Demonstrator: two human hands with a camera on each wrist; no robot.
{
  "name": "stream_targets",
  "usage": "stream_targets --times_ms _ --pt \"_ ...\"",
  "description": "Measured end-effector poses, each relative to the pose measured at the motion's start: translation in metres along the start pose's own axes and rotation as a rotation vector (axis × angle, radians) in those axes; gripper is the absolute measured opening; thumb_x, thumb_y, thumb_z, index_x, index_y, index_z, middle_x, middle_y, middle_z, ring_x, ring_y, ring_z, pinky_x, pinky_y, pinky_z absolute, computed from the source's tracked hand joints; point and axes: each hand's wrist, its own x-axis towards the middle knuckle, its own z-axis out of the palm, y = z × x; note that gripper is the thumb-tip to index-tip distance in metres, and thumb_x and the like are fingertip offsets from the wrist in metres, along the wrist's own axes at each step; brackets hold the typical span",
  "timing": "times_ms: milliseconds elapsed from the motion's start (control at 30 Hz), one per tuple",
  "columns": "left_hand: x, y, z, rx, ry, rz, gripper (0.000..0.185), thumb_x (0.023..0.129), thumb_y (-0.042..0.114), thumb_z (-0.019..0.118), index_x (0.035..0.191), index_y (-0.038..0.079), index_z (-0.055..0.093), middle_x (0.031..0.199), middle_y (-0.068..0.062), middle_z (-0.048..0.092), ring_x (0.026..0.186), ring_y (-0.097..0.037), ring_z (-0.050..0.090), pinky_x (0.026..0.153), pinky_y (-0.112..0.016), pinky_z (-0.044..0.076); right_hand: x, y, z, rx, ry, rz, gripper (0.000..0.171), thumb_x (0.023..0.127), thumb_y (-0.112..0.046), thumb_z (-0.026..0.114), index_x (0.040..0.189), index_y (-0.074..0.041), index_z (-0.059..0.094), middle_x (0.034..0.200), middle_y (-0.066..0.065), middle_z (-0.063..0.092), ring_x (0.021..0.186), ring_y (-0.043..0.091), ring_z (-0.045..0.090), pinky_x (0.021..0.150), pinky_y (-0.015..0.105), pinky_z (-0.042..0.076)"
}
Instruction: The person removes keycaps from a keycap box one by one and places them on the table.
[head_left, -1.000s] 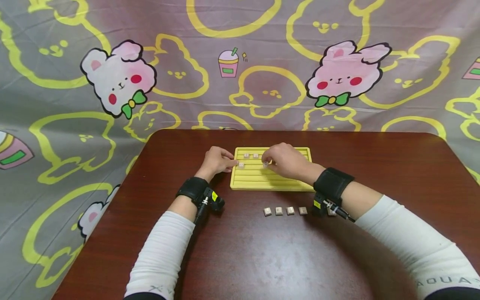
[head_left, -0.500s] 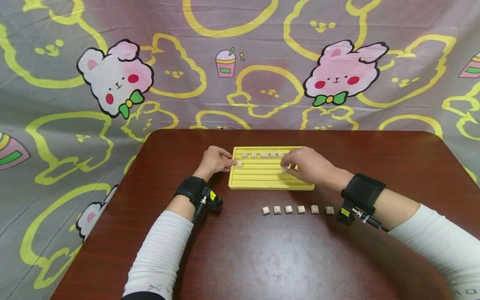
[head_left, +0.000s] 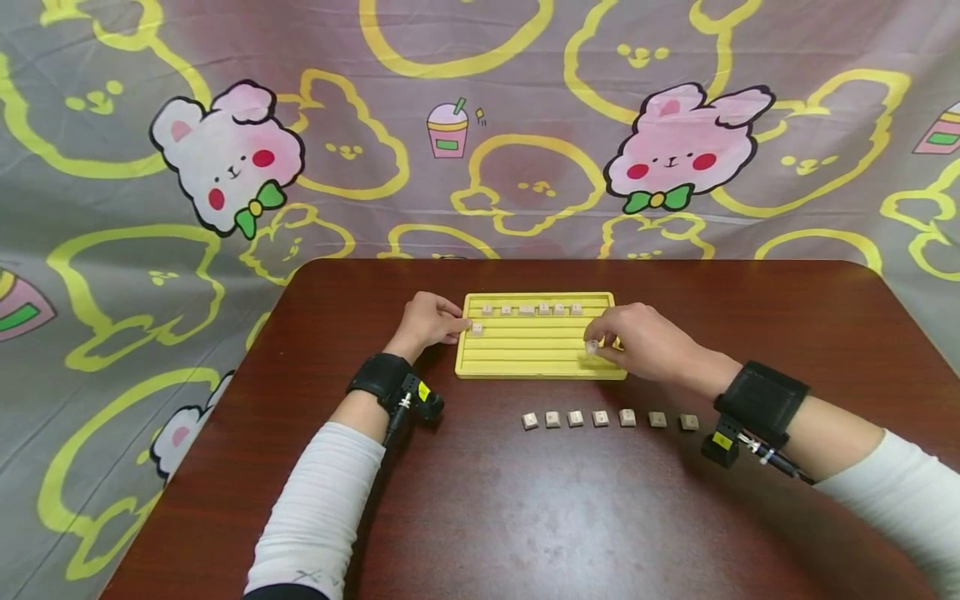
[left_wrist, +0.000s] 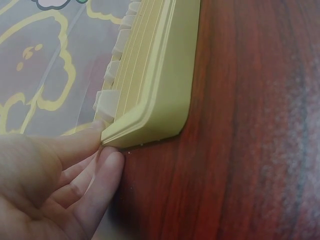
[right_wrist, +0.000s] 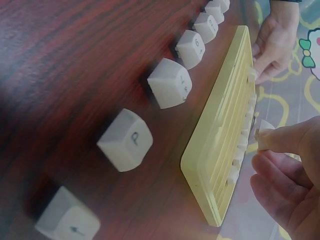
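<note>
R hand [head_left: 647,343] w/ keycap [head_left: 592,347] moved right along tray [head_left: 525,367]

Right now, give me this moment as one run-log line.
left hand: steadies yellow tray | right hand: pinches keycap over tray | keycap row: on table

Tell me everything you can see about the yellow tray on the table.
The yellow tray is a flat rectangle with rounded corners and a raised rim; it looks like plastic. Long parallel grooves run across it. It lies flat on the dark red-brown table, at the far middle. Small pale keycaps sit in its farthest groove, one more near its left edge. The left hand touches its left corner; the right hand pinches a keycap over its right end.
</note>
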Motion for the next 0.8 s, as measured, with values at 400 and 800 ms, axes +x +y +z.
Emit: stream_targets --times_ms 400,800 --pt "-0.001 -0.001 -0.001 -0.001 -0.003 -0.001 0.032 0.086 0.012 0.077 0.111 -0.005 0.069 0.101 -0.023 0.074 0.065 -0.012 0.07 0.064 -0.027 0.063 -0.016 0.004 -0.006 -0.008 0.03 0.005 0.019 0.081 -0.007 0.081 0.098 -0.011 0.076 0.09 0.0 0.072 0.079 0.012 0.063 0.07 0.03 0.056" --pt "-0.002 0.001 -0.002 -0.004 -0.01 -0.004 0.032 0.086 0.013 0.077 0.112 -0.004 0.069 0.102 -0.023 0.074 0.066 -0.012 0.07 0.065 -0.027 0.063 -0.038 0.014 -0.013 0.021 0.064 0.038 0.019 0.082 -0.009 0.08 0.101 -0.01 0.075 0.089 -0.002 0.072 0.079 0.01 0.066 0.07 0.031 0.059"
